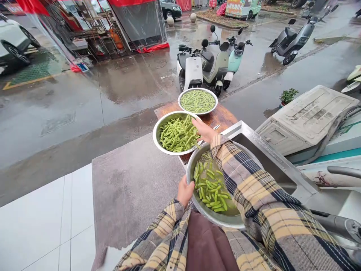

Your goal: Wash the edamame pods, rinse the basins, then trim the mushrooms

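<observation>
My left hand (185, 191) grips the near-left rim of a large metal basin (189, 177), thumb over the edge. Cloudy water fills this basin, with green edamame pods (213, 190) floating in it. My right hand (205, 130) reaches across to a white-rimmed metal bowl (158, 136) heaped with edamame pods (179, 133). Its fingers are stretched out over the right side of the heap, and a few pods lie just beneath the palm. My right sleeve hides part of the basin.
Behind stands another bowl of edamame in water (197, 101) on a wooden table (225, 113). A steel sink (282, 177) is at the right, beside a weathered white box (310, 113). A grey mat (135, 188) covers the floor at left. Parked scooters (216, 69) stand on wet pavement beyond.
</observation>
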